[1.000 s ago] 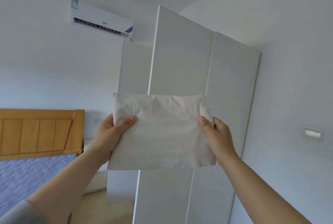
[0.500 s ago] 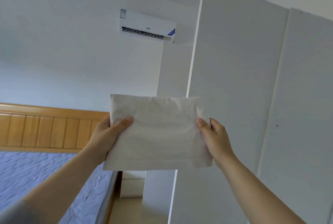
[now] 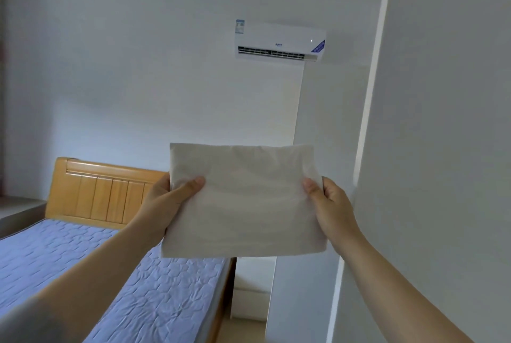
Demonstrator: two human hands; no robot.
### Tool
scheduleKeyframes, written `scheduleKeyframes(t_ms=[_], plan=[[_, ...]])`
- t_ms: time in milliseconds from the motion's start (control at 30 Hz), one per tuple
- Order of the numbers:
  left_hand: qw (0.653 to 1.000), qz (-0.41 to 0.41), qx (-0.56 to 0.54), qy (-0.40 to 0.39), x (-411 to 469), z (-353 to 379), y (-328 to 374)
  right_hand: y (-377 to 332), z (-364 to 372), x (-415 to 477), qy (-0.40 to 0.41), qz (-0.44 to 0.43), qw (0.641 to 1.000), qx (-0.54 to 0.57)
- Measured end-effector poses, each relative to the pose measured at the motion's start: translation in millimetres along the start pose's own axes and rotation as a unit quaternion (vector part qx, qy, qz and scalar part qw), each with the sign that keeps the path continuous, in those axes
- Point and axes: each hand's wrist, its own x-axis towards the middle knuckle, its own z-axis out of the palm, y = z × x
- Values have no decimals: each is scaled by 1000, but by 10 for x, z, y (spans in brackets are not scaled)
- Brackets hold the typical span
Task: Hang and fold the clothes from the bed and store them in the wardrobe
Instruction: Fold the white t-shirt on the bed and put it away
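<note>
A folded pale beige garment (image 3: 246, 201) is held up flat in front of me at chest height. My left hand (image 3: 168, 199) grips its left edge, thumb on the front. My right hand (image 3: 330, 204) grips its right edge the same way. The white wardrobe door (image 3: 431, 149) stands close on the right, seen edge-on, just right of my right hand. The bed (image 3: 154, 287) with a blue quilted mattress lies at the lower left; no clothes show on the visible part of it.
A wooden headboard (image 3: 107, 193) stands against the far wall. An air conditioner (image 3: 279, 41) hangs high on that wall. A narrow gap of floor (image 3: 243, 329) runs between the bed and the wardrobe.
The view has swung left: the wardrobe has slid toward the right edge and more of the bed shows. Both hands keep the same grip on the folded garment.
</note>
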Motion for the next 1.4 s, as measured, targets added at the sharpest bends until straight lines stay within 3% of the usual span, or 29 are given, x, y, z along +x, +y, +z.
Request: scheduleKeyframes(t_ms=[367,600,1067,1400], plan=[[998,7,-36,-45,1630,-234,-581,605,835,1216,79,-13,996,-51],[996,-8,-48,-76,2540,-8,-1075,1029,1028,1863,149,-13,985,-90],[985,-8,-82,-153,3618,1215,-1806,1911,463,2717,279,-41,948,-147],[954,-37,-130,-267,4216,2519,-2472,2428,-387,3012,361,-26,905,-225]])
